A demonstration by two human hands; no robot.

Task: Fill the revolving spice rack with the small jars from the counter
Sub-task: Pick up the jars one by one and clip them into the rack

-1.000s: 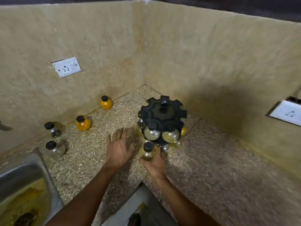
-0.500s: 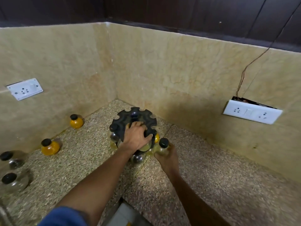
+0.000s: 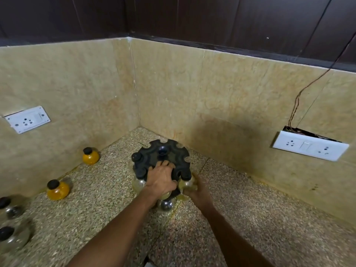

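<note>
Black rack (image 3: 163, 158) near corner, hands (image 3: 160, 180) gripping

No text, label, brand, number or sign can be read anywhere in the view. The jars carry no legible labels, the spice rack shows no marking, and the two white socket plates on the walls bear only plain holes and switches without lettering.
</note>
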